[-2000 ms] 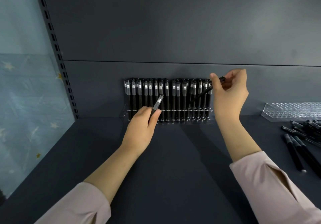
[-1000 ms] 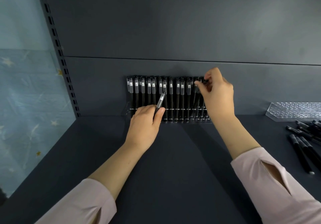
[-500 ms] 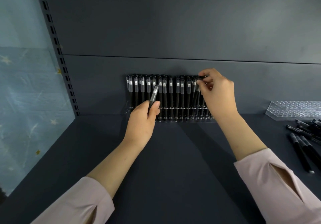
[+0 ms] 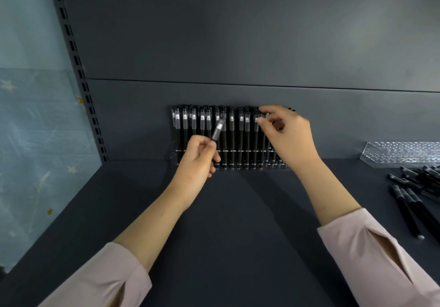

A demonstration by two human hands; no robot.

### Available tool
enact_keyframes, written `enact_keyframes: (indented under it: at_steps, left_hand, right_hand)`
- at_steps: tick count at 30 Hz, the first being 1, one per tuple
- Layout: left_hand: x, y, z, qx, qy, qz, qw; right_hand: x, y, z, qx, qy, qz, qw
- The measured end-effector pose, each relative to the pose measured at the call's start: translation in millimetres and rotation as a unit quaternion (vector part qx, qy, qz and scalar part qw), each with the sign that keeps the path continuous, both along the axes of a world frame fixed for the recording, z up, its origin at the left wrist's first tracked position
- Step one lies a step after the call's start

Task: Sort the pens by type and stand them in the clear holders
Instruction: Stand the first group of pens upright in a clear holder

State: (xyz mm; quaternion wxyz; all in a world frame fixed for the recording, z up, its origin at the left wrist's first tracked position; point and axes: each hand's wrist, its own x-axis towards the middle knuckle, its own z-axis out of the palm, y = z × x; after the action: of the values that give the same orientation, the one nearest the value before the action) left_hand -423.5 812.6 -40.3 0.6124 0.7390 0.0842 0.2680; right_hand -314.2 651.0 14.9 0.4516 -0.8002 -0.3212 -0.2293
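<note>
On the dark grey metal shelf (image 4: pixel 238 223), the clear plastic holder (image 4: pixel 173 150) of upright black pens (image 4: pixel 202 137) is standing against the back wall (image 4: pixel 238 44). The right hand (image 4: pixel 288 140) is pinching one at the row's right end (exact pen unclear); the left hand (image 4: pixel 197 161), nearer the middle, is gripping a clear-capped black pen (image 4: pixel 219 129), tilting cap-up rightward, probably needing righting.

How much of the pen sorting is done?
Lots is done: the back holder is nearly full of standing pens. Right now the left hand holds a spare pen and the right hand pinches an end pen in the row. Left to do: the loose pens piled on the right, and the second holder behind them shows no pens.
</note>
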Motion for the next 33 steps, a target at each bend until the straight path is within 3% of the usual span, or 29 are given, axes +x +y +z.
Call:
enact_keyframes:
  at_steps: [2,6,8,10,13,16,19,27,33]
  left_hand:
    - [0.8,-5.5,-1.3,0.012,-0.014,-0.02,1.0]
    - [3.6,-23.3,0.8,0.022,-0.045,-0.036,0.998]
    - [5.4,-31.3,3.1,0.035,-0.06,-0.026,0.997]
    - [7.3,-32.8,2.4,0.146,-0.062,0.022,0.987]
    - [8.9,-23.6,-4.3,0.425,-0.042,0.104,0.898]
    - [12.1,-11.8,-13.0,0.565,0.029,0.104,0.818]
    - [17.0,-6.5,-18.8,0.584,0.062,0.105,0.803]
    - [19.2,-7.0,-21.3,0.588,0.057,0.115,0.799]
    - [18.8,-7.1,-21.4,0.582,0.062,0.114,0.803]
  right_hand:
    - [-7.6,4.2,2.4,0.025,0.078,0.086,0.993]
    - [-19.0,9.5,2.6,0.094,0.214,0.236,0.943]
    - [-17.7,7.4,4.0,0.126,0.235,0.254,0.93]
    - [-11.8,2.0,7.3,0.157,0.216,0.213,0.94]
    - [-0.1,-12.7,11.7,0.228,0.143,0.096,0.958]
    - [9.4,-28.7,11.9,0.247,0.053,-0.016,0.968]
    - [13.1,-35.8,9.0,0.225,-0.006,-0.052,0.973]
    - [22.1,-29.2,-2.8,0.149,-0.052,-0.057,0.986]
    - [23.6,-18.4,-10.0,-0.007,-0.145,-0.077,0.986]
